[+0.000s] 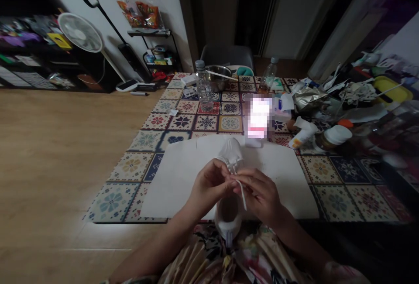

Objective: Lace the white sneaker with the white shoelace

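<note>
A white shoe (pixel 230 148) lies with its toe pointing away from me and its heel at the table's front edge, close to my body. Over its tongue area, my left hand (pixel 209 186) and my right hand (pixel 263 190) meet, fingertips pinched together. Between them they grip a white shoelace (pixel 242 194), whose loose end hangs down beside the right fingers. The middle of the shoe, where the lace runs through, is mostly covered by my hands. Beneath the shoe spreads a large white sheet (pixel 170 179).
The table has a patterned tile-print cover (pixel 131 166). A lit phone (pixel 258 118) stands propped behind the sheet. Farther back are a plastic bottle (pixel 204 87) and a metal bowl (pixel 218 79). A white-lidded jar (pixel 334 138) and heaped clutter (pixel 353 87) crowd the right side.
</note>
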Demonstrator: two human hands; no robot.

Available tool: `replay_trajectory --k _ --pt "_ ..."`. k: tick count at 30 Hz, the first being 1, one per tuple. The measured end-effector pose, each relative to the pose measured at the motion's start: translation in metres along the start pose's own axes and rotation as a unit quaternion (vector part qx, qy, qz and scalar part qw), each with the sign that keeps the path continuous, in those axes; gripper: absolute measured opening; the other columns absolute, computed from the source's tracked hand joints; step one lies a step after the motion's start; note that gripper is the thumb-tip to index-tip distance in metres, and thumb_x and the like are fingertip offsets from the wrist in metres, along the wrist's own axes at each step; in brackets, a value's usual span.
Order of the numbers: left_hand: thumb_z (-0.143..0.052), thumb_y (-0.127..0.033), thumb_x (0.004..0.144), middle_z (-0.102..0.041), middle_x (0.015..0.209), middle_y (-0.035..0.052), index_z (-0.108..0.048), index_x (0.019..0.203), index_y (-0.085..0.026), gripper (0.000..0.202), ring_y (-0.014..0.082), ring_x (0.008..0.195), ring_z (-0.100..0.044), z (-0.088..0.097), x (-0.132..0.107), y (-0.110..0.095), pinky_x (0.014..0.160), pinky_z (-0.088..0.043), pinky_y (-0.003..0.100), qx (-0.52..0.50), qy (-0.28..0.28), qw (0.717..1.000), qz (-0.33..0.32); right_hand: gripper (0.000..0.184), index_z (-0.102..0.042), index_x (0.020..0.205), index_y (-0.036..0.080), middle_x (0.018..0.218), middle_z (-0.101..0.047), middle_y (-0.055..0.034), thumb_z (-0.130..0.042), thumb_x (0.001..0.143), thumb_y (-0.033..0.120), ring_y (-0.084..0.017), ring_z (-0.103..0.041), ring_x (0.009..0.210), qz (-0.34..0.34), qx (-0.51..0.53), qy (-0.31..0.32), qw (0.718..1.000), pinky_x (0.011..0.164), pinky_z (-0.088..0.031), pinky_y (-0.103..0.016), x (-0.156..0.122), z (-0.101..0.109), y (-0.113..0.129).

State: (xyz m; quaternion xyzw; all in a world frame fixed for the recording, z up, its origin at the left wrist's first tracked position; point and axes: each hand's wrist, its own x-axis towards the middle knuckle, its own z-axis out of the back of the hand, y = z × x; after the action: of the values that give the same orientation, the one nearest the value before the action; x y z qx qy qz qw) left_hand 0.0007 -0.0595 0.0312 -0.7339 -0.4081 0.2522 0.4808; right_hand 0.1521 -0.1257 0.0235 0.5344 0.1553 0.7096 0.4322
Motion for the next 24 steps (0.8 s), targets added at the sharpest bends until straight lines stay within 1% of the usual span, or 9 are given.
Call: replay_trajectory --k 2,5,8,11,15,18,20,22,24 --pt "-0.089 -0.031 0.064 -0.061 0.065 -0.0043 -0.06 0.086 -0.017 0.039 0.008 0.053 -0.057 -0.001 -0.001 0.001 0.05 -0.047 0.017 -0.005 -0.001 1.0 -0.011 0.031 -0.064 0.122 0.028 0.101 -0.07 -0.0064 -0.058 0.094 0.017 -0.018 -0.067 0.093 0.006 -0.012 -0.012 1.0 0.083 -0.057 -0.031 0.0 -0.003 0.0" --pt "-0.087 -0.031 0.068 -0.064 0.068 -0.0025 -0.066 0.099 -0.017 0.041 0.0087 0.057 -0.059 0.002 -0.001 0.0 0.054 -0.049 0.017 0.021 0.029 0.999 0.002 0.024 -0.068 0.114 0.026 0.095 -0.071 -0.0061 -0.059 0.093 0.019 -0.018 -0.068 0.088 -0.003 -0.007 -0.019 1.0 0.077 -0.058 -0.03 0.002 -0.004 0.002" --pt "-0.086 -0.036 0.068 -0.065 0.067 -0.0015 -0.067 0.094 -0.016 0.038 0.0094 0.054 -0.06 0.007 0.0 0.0 0.052 -0.05 0.019 0.024 0.069 0.996 0.055 0.018 -0.07 0.106 0.025 0.091 -0.072 -0.0054 -0.059 0.093 0.02 -0.018 -0.068 0.085 -0.018 0.019 -0.03 0.999 0.074 -0.058 -0.031 0.002 -0.004 0.004" --pt "-0.087 -0.04 0.066 -0.064 0.063 -0.002 -0.063 0.082 -0.015 0.038 0.0112 0.05 -0.061 0.011 -0.001 0.001 0.05 -0.051 0.021 0.014 0.06 0.995 0.078 0.017 -0.07 0.102 0.025 0.089 -0.072 -0.0054 -0.057 0.094 0.019 -0.018 -0.068 0.083 -0.029 0.039 -0.04 0.998 0.073 -0.057 -0.031 0.001 -0.007 0.005" --pt "-0.083 -0.038 0.072 -0.067 0.062 0.0019 -0.063 0.071 -0.014 0.031 0.0122 0.054 -0.062 0.011 -0.006 0.002 0.051 -0.049 0.021 0.098 0.045 0.994 0.011 0.013 -0.069 0.093 0.024 0.083 -0.072 -0.004 -0.056 0.094 0.021 -0.017 -0.067 0.077 -0.059 0.059 -0.085 0.993 0.069 -0.056 -0.029 -0.001 -0.011 0.004" --pt "-0.08 -0.031 0.076 -0.071 0.069 0.0065 -0.066 0.069 -0.015 0.022 0.0144 0.063 -0.065 0.011 -0.011 0.003 0.059 -0.052 0.023 0.203 0.05 0.973 -0.099 0.01 -0.064 0.082 0.023 0.072 -0.067 -0.0003 -0.062 0.091 0.025 -0.014 -0.063 0.064 -0.128 0.069 -0.129 0.981 0.058 -0.052 -0.024 -0.001 -0.016 0.001" --pt "-0.076 -0.025 0.078 -0.072 0.072 0.0073 -0.065 0.067 -0.015 0.018 0.015 0.066 -0.065 0.012 -0.014 0.004 0.061 -0.052 0.023 0.243 0.054 0.957 -0.149 0.01 -0.06 0.081 0.023 0.068 -0.063 0.0021 -0.064 0.089 0.028 -0.012 -0.058 0.057 -0.173 0.08 -0.151 0.97 0.052 -0.049 -0.022 -0.001 -0.017 -0.001" --pt "-0.073 -0.021 0.079 -0.072 0.072 0.0071 -0.065 0.068 -0.016 0.015 0.0149 0.064 -0.065 0.013 -0.016 0.006 0.061 -0.052 0.023 0.258 0.052 0.951 -0.161 0.007 -0.059 0.084 0.023 0.07 -0.062 0.0026 -0.063 0.089 0.026 -0.011 -0.057 0.058 -0.186 0.084 -0.139 0.969 0.053 -0.048 -0.021 -0.002 -0.016 -0.002" --pt "-0.071 -0.019 0.08 -0.072 0.071 0.0067 -0.068 0.074 -0.016 0.008 0.0148 0.064 -0.065 0.015 -0.017 0.008 0.06 -0.052 0.023 0.267 0.033 0.95 -0.158 0.002 -0.062 0.091 0.023 0.076 -0.064 0.0009 -0.059 0.091 0.023 -0.012 -0.058 0.063 -0.165 0.071 -0.08 0.981 0.058 -0.049 -0.022 -0.003 -0.011 -0.002"
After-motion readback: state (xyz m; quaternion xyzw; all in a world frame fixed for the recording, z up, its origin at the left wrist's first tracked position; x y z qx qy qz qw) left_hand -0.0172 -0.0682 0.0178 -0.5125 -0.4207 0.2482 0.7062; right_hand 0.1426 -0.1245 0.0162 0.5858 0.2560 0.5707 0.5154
